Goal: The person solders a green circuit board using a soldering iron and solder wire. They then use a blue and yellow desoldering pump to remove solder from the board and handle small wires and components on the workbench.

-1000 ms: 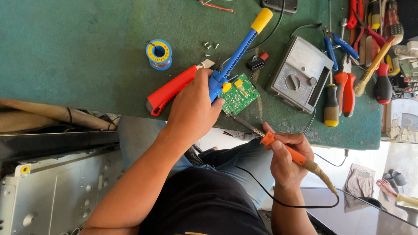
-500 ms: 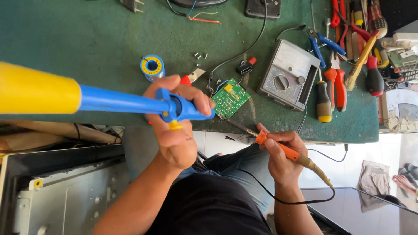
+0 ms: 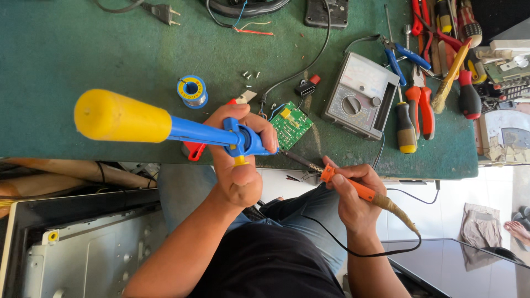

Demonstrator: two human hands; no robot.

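One green circuit board [image 3: 291, 124] lies on the worktop [image 3: 83, 49]; the left hand [image 3: 241, 160] grips one blue-yellow desoldering pump [image 3: 165, 126], the right hand [image 3: 353, 193] one orange soldering iron [image 3: 353, 186].

Soldering iron [image 3: 353, 185] tip hidden behind circuit board [image 3: 291, 124] edge; red-handled tool [image 3: 194, 149] mostly behind left hand [image 3: 240, 160].

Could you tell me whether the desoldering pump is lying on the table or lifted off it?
Lifted: the left hand holds the desoldering pump above the table.
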